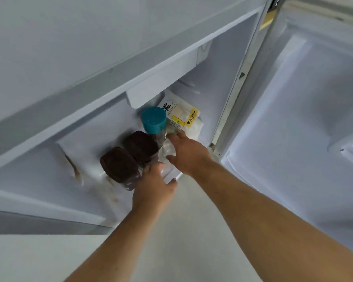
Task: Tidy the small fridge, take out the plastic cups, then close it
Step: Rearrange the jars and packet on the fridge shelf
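While the fridge (222,82) stands with its door (314,119) swung wide toward 3 o'clock, both bare hands reach into its low compartment. The left hand (154,187) has its fingers (153,166) spread loosely, the tips touching the lower edge of a clear plastic cup (167,154) that lies near the front lip of the compartment. The right hand (189,152), at 2 o'clock from the left, has its fingers curled over the upper side of the same cup, thumb set apart below; whether either hand truly grips the cup cannot be told, since the clear plastic is hard to make out. Just at 10 o'clock of the cup stand two jars with dark brown lids (140,145), side by side and touching. Behind them, at 12 o'clock of the cup, rises a bottle with a teal cap (153,120). A white bread bag (184,119) with a yellow label leans against the back wall at 1 o'clock. Brown stains (73,166) mark the fridge floor at 9 o'clock.
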Motion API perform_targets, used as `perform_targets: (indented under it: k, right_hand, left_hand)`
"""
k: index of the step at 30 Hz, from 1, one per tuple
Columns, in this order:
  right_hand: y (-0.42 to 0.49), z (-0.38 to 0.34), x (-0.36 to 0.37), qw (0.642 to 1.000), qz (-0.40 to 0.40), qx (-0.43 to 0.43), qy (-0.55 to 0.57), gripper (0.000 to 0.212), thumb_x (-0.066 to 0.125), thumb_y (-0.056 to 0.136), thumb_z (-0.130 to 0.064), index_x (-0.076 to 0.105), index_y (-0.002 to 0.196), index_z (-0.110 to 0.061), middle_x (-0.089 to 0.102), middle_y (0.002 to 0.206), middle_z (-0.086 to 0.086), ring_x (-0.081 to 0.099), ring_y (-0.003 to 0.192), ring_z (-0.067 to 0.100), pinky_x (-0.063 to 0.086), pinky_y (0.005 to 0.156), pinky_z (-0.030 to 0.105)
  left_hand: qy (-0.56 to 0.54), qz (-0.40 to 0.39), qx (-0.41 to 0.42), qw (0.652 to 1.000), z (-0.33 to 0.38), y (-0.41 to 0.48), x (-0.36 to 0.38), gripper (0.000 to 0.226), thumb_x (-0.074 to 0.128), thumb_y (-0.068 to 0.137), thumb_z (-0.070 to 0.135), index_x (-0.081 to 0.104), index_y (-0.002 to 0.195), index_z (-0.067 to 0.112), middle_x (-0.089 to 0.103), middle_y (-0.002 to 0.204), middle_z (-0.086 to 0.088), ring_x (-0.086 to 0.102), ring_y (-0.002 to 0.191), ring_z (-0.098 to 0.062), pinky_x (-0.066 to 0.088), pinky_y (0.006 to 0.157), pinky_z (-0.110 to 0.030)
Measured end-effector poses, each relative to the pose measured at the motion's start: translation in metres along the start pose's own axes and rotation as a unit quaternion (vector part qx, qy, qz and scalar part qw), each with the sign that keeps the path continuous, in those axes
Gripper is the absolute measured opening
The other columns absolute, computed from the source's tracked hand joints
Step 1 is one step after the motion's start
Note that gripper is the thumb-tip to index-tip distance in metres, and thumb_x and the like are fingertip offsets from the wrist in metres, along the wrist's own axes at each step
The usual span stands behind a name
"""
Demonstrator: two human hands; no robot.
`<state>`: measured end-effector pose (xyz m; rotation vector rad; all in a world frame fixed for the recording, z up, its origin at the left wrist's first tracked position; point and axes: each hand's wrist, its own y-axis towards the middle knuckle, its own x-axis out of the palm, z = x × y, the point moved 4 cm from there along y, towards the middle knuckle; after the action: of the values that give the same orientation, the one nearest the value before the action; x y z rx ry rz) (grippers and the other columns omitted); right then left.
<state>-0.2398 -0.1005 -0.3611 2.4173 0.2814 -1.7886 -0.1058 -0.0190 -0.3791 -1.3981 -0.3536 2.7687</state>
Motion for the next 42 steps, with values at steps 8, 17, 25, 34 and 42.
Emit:
perform_targets:
  k: [8, 17, 25, 34, 42]
  right_hand:
    - [-0.057, 0.020, -0.037, 0.996, 0.085, -0.002, -0.008, 0.070, 0.069, 0.093, -0.047, 0.035, 0.153, -0.032, 0.058, 0.136, -0.002, 0.070, 0.090, 0.026, 0.059, 0.063, 0.037]
    - [-0.100, 0.046, -0.040, 0.994, 0.084, 0.062, 0.024, 0.069, 0.070, 0.092, -0.046, 0.040, 0.151, -0.031, 0.056, 0.138, -0.004, 0.069, 0.096, 0.023, 0.054, 0.067, 0.033]
    - [-0.110, 0.056, -0.030, 0.995, 0.055, 0.081, 0.022, 0.067, 0.067, 0.093, -0.051, 0.036, 0.151, -0.034, 0.055, 0.139, -0.004, 0.068, 0.098, 0.023, 0.060, 0.072, 0.037]
    - [-0.120, 0.062, -0.027, 0.995, 0.034, 0.083, 0.034, 0.067, 0.065, 0.095, -0.052, 0.034, 0.151, -0.036, 0.051, 0.143, -0.007, 0.068, 0.096, 0.019, 0.054, 0.070, 0.030]
    - [-0.125, 0.063, -0.030, 0.995, 0.023, 0.089, 0.026, 0.065, 0.065, 0.094, -0.052, 0.035, 0.149, -0.035, 0.053, 0.138, -0.006, 0.067, 0.090, 0.020, 0.050, 0.064, 0.030]
  left_hand:
    - [0.138, 0.005, 0.089, 0.986, 0.024, 0.024, 0.006, 0.055, 0.073, 0.085, 0.049, 0.052, 0.129, 0.024, 0.058, 0.129, -0.006, 0.065, 0.107, -0.026, 0.053, 0.079, -0.035]
    - [0.304, -0.047, 0.096, 0.947, 0.053, 0.064, 0.031, 0.092, 0.074, 0.085, 0.052, 0.019, 0.152, 0.021, 0.031, 0.158, -0.012, 0.057, 0.126, -0.034, 0.060, 0.086, -0.043]
    - [0.306, -0.082, 0.074, 0.945, 0.059, 0.092, 0.043, 0.070, 0.073, 0.090, 0.029, 0.031, 0.143, 0.011, 0.046, 0.147, -0.019, 0.057, 0.126, -0.036, 0.056, 0.089, -0.043]
    - [0.318, -0.089, 0.070, 0.941, 0.052, 0.097, 0.051, 0.062, 0.070, 0.091, 0.031, 0.031, 0.135, 0.012, 0.051, 0.133, -0.023, 0.059, 0.117, -0.036, 0.056, 0.084, -0.042]
    - [0.340, -0.102, 0.066, 0.932, 0.052, 0.082, 0.044, 0.071, 0.079, 0.082, 0.036, 0.032, 0.132, 0.019, 0.053, 0.122, -0.016, 0.061, 0.104, -0.032, 0.048, 0.059, -0.037]
